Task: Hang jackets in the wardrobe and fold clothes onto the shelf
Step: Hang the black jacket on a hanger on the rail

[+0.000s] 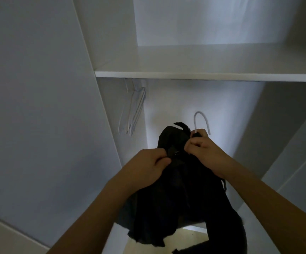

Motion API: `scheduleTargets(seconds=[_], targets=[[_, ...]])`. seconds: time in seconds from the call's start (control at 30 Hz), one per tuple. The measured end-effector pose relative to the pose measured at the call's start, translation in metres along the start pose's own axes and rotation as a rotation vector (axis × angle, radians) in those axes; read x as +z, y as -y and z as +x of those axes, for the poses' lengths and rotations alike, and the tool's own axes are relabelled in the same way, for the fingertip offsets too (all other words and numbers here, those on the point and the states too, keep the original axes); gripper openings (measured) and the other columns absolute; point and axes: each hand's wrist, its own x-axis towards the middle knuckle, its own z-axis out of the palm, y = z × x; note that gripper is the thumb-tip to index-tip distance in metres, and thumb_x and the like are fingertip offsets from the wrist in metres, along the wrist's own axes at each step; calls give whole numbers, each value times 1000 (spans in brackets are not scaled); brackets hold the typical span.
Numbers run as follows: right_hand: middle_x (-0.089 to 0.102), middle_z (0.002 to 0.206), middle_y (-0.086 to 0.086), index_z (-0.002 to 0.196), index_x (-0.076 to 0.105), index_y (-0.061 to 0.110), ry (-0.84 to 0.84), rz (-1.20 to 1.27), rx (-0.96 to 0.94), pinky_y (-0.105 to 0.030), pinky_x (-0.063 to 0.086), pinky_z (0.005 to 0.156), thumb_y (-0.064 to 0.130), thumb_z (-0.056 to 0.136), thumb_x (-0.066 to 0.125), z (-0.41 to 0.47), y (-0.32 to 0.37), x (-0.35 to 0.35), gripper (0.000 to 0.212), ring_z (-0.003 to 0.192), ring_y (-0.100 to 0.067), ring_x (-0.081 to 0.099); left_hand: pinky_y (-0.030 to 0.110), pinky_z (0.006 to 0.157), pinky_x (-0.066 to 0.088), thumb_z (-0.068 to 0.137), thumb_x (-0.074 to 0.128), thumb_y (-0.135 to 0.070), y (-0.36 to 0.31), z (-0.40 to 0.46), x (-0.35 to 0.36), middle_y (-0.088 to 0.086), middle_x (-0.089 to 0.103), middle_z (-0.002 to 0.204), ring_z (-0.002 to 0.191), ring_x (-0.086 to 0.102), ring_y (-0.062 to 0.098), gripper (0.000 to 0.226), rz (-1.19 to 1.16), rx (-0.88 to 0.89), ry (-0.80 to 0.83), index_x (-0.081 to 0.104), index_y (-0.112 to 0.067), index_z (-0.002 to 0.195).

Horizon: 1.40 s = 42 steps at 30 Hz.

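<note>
White wardrobe (194, 105) panels fill the view, seen from below: a tall side wall on the left, a back wall ahead, and a shelf (203, 75) running across above. Whatever rail sits beneath that shelf is hidden by its front edge, though a cluster of spare hangers (133, 110) dangling at the left suggests one runs there.

Held up in front of the opening is a dark jacket (176, 189), its body drooping downward and a sleeve trailing toward the lower right. Both hands meet at its collar. The left hand (148, 166) grips a bunch of fabric just left of the neck; the right hand (203, 149) is curled round the neck of the hanger inside the jacket, pinching cloth with it.

Above the right hand stands the white hook (201, 121), upright, its open end pointing down to the right. It lies well below the shelf and right of the spare hangers, so the lift looks to be mainly upward, led by the right hand, which is nearer the hook.
</note>
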Motion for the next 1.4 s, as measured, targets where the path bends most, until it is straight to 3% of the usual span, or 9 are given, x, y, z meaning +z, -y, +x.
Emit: scheduleTargets(seconds=[0.27,0.43,0.57,0.73,0.9,0.97,1.23,1.3,1.4], targets=[[49,91,8,61,57,21,-73,240,147,-22,42,70,15,89,59,5,-3,-17,28,69,0,56,23,64,44,99,43,-34,18,-16,-30,-8,60,77,73,58,9,27,167,-139,64,57,-22,80],[48,98,9,60,64,20,-18,183,106,-20,43,76,15,91,58,3,-1,3,32,79,0,58,20,61,39,100,41,-42,-7,26,29,0,58,77,71,55,13,40,15,-138,89,56,-9,83],[44,105,7,66,64,14,-32,48,97,-17,39,81,11,93,58,-4,-10,-7,28,84,-2,54,14,59,37,100,45,-39,2,7,20,-7,57,72,67,54,4,35,-30,-34,113,57,-15,78],[43,102,7,71,62,8,-155,65,106,-4,41,67,11,93,56,-6,-10,-34,23,72,7,54,15,65,44,96,47,-46,32,-32,-24,-9,55,70,67,56,2,38,24,-95,365,57,-17,73],[46,97,11,64,64,18,-78,108,64,-5,42,65,14,92,56,2,3,-13,29,74,5,56,23,65,43,94,47,-54,4,11,22,-4,62,84,75,58,8,39,-148,-163,141,59,-18,85],[45,96,12,61,65,21,-53,91,40,-6,42,68,13,92,57,1,1,-5,34,76,4,55,25,63,40,98,46,-43,-2,25,40,-2,57,78,71,54,10,35,-183,-146,96,54,-14,80],[45,102,4,70,66,11,-13,80,-3,-14,39,87,5,93,57,-14,1,-4,24,90,-3,52,15,62,45,99,49,-38,14,-14,13,-6,57,68,62,56,3,33,-130,3,231,53,-24,69],[46,97,4,69,64,12,-26,186,-5,-16,39,82,4,93,53,-15,9,0,27,84,-3,52,24,70,49,97,52,-36,14,-10,-3,4,59,72,67,58,9,32,-262,-80,242,59,-14,75],[46,91,4,65,61,14,22,211,-44,-11,40,77,1,92,51,-20,18,-4,32,80,-3,52,40,80,55,97,52,-37,15,10,-19,11,68,88,75,64,20,30,-562,-229,25,63,-9,94]])
